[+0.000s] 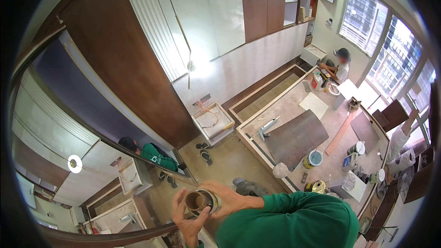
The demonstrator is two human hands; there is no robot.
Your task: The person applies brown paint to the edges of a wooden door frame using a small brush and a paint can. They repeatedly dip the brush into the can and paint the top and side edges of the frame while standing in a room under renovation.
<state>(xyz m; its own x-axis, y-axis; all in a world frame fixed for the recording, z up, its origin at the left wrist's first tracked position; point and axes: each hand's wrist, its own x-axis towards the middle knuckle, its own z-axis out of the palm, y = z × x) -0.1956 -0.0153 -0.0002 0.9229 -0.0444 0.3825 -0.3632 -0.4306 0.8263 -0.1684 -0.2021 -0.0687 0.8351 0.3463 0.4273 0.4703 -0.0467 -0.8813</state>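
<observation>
My left hand grips a small brown-stained cup, fingers along its far side and thumb on its near wall. Directly beneath and behind the cup is a larger can with a pale rim. My right hand wraps around that can from the right. The cup's open mouth faces me, and brown residue coats its inside. Whether it sits inside the can or is held against its mouth, I cannot tell. Both are held above the floor beside a mirror frame.
A large board-topped platform carries a caulking gun, a curved brown sheet, an open paint can and jugs. A person in green is at the mirror's edge. Another sits by the window; an arm reaches up at right.
</observation>
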